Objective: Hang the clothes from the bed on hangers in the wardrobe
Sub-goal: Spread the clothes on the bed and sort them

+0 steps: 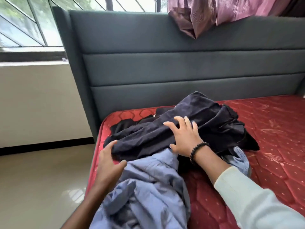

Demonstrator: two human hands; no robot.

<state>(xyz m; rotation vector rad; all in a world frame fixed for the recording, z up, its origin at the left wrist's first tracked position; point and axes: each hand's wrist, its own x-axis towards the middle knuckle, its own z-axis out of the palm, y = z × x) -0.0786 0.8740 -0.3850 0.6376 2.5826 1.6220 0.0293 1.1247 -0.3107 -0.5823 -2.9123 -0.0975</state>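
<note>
Crumpled light blue cotton shirt (145, 192) lies nearest, bunched up on the corner of the red quilted mattress (272, 146). Behind it sits a dark navy soft garment (189, 128), lying partly on top of the blue one, with black cloth (125, 124) peeking out beside it. All the clothes are in one heap on the bed, close to the grey padded headboard (181, 66). No wardrobe or hanger shows, so the hanging has probably not begun for these. The person seems to be picking which piece to lift first. The left hand (107, 162) reaches in from the bed's edge, with its thumb on the blue shirt and its fingers tucked against the lower edge of the navy garment; whether they truly hold it is hard to tell. The right hand (184, 134), with a black bead bracelet (197, 150) and a pale sleeve (257, 200), lies on top of the navy garment with fingers spread wide and slightly bent, pressing down and holding nothing tight.
</note>
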